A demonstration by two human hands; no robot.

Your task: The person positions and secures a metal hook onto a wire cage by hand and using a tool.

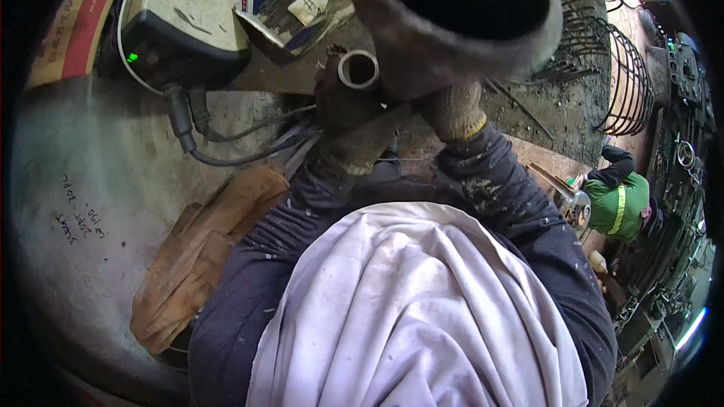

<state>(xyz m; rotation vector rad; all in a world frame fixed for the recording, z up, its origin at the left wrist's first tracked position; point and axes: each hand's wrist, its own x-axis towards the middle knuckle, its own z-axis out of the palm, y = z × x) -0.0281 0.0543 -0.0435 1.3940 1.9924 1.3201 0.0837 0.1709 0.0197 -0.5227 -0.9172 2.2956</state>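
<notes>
A dark wide-mouthed metal pipe piece (460, 68) looms close at the top, its round opening facing me. Beside its left side shows the pale rim of a small pipe (343, 74); whether the two are joined I cannot tell. My left hand (351, 132), in a dark, dirty glove, is closed round the small pipe, its fingers mostly in shadow. My right hand (457, 111), in a knitted glove with a yellow cuff edge, grips the wide pipe piece from below. Its fingertips are hidden behind the metal.
A white-and-black machine (185, 22) with a green light stands at the upper left, its thick cable (234, 158) running toward me. Thin rods (520, 109) and a wire cage (632, 83) lie on the dark bench (581, 124). At the right, a person in a green vest (618, 207) bends down.
</notes>
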